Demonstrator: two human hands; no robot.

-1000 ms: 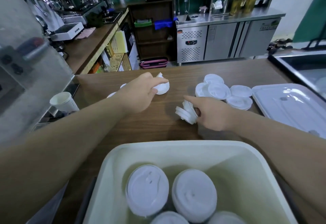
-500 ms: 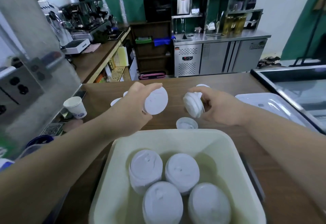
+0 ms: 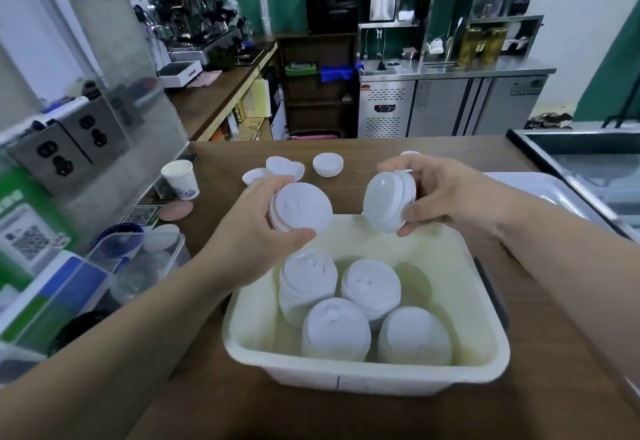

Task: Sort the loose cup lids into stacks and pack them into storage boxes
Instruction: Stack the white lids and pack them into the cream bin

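Head view shows your left hand (image 3: 256, 231) curled around the left pile (image 3: 301, 207) of white cup lids, thumb under its near rim and fingers behind the far edge, with the flat top tilted toward you. How many lids are nested in it cannot be told. Your right hand (image 3: 446, 197) grips the right pile (image 3: 388, 202), turned on its side so that several stacked rims show, thumb at the bottom and fingers curved over the top. You hold both piles in the air just above the far edge of the cream storage box (image 3: 363, 375), close together but not touching. That box sits on the wooden counter (image 3: 450, 148) right in front of you and holds 4 packed stacks (image 3: 336, 328), standing upright in 2 rows of 2 toward its left and middle. Beyond your left hand, 3 loose lids (image 3: 328, 163) lie on the counter, and 1 more peeks out behind your right fingers. Left of them stands a paper cup (image 3: 180, 179). A clear flat cover (image 3: 554, 193) lies on the counter beside your right forearm.
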